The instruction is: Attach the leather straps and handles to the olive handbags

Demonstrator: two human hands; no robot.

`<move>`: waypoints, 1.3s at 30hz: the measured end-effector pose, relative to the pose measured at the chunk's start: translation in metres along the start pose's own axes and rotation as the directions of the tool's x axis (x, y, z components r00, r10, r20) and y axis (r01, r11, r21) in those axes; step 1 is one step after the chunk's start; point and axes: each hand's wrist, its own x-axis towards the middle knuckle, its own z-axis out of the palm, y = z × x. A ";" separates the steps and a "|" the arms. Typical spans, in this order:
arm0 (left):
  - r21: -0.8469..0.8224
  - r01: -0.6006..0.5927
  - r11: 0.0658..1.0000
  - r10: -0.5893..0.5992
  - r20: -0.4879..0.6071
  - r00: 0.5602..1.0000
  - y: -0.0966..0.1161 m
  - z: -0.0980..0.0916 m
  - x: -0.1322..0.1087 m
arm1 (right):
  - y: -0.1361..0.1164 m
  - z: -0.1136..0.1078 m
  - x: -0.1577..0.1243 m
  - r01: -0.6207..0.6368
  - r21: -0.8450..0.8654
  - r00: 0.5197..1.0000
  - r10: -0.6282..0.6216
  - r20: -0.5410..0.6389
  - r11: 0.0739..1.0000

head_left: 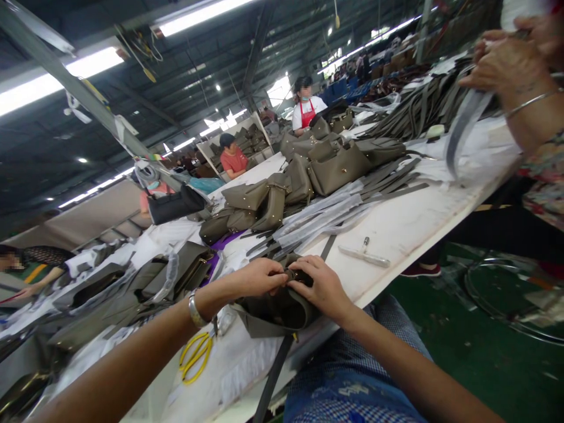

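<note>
My left hand (259, 277) and my right hand (321, 286) meet over an olive-grey leather bag (275, 312) at the near edge of the white worktable (396, 226). Both hands have their fingers curled and pinched on the top of the bag, near a dark fitting (300, 275) between them. A dark strap (273, 376) hangs from the bag over the table edge toward my lap. I wear a metal watch (195, 309) on the left wrist.
Yellow-handled scissors (195, 354) lie left of the bag. A metal tool (365, 254) rests on the table to the right. Several finished olive bags (335, 167) and plastic-wrapped straps (317, 214) fill the middle. A co-worker's hands (506, 59) handle straps at upper right; other people sit beyond.
</note>
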 end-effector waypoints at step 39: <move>0.255 0.058 0.965 0.017 -0.283 0.959 0.001 0.026 -0.003 | 0.006 0.003 -0.011 -0.079 0.140 0.997 0.082 -0.012 0.987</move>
